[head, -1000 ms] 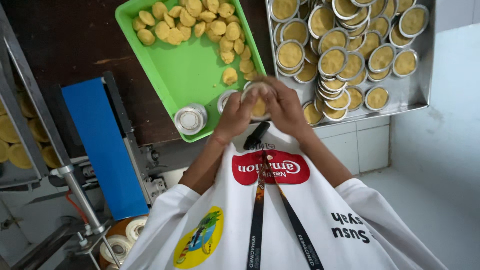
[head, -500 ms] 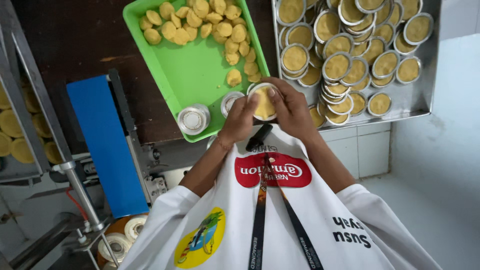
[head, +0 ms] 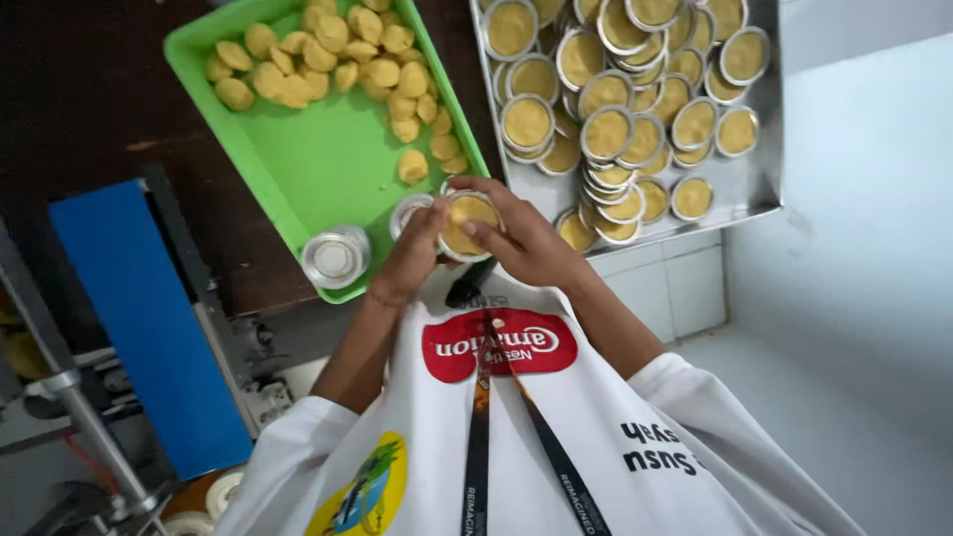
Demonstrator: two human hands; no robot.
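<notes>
Both hands hold one small round metal tin (head: 471, 220) filled with yellow dough, just above the near corner of the green tray (head: 308, 169). My left hand (head: 412, 253) grips its left side, thumb on the rim. My right hand (head: 521, 238) wraps its right side, with the thumb pressing on the dough. Several yellow dough pieces (head: 338, 55) lie at the far end of the green tray. One empty metal tin (head: 336, 256) and another (head: 407, 210) stand at its near end.
A metal tray (head: 745, 189) to the right holds several dough-filled tins (head: 606, 89), stacked. A blue panel (head: 139, 318) and a metal machine frame (head: 79, 417) stand at the left. White tiled wall and floor lie at the right. Rolls of tape (head: 218, 491) sit below.
The view has shifted slightly. The tin in both hands has turned up so that its dough top shows, and my right thumb now presses on it.
</notes>
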